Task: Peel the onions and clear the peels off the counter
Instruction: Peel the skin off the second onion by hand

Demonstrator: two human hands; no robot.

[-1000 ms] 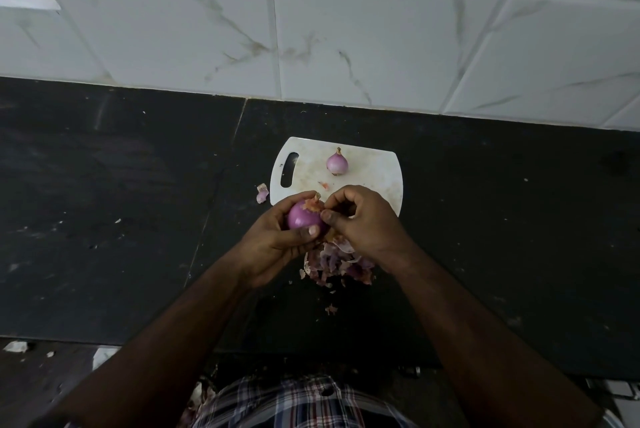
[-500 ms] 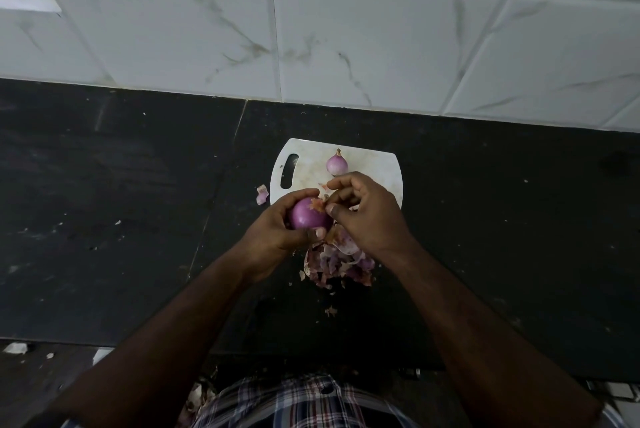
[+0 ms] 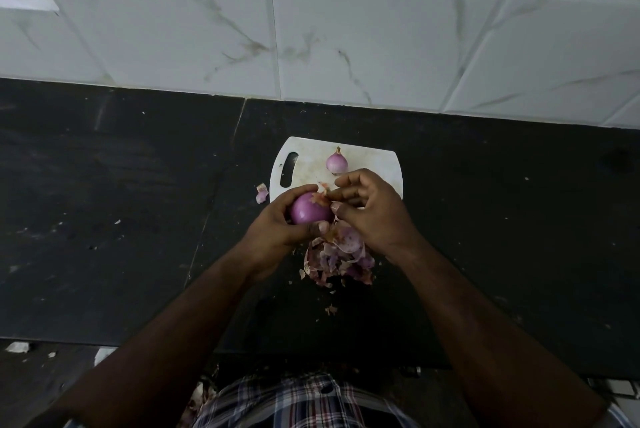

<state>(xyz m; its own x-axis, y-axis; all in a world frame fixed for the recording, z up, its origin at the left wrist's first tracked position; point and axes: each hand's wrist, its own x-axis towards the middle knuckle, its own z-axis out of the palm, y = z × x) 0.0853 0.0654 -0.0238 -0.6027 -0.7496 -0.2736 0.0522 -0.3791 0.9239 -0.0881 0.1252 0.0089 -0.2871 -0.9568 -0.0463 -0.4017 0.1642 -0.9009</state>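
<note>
My left hand grips a glossy purple onion above the near edge of the white cutting board. My right hand pinches a scrap of dry peel at the onion's top end. A second, smaller onion with its skin off lies on the board behind the hands. Below the hands, a heap of purple and tan onion peels lies on the black counter.
One loose peel lies left of the board, and small flakes lie nearer the counter's front edge. White marbled wall tiles rise behind the counter. A plaid shirt shows at the bottom.
My right hand has shifted up from the onion's side to its top end and now pinches peel there. My left hand has turned the onion slightly.
</note>
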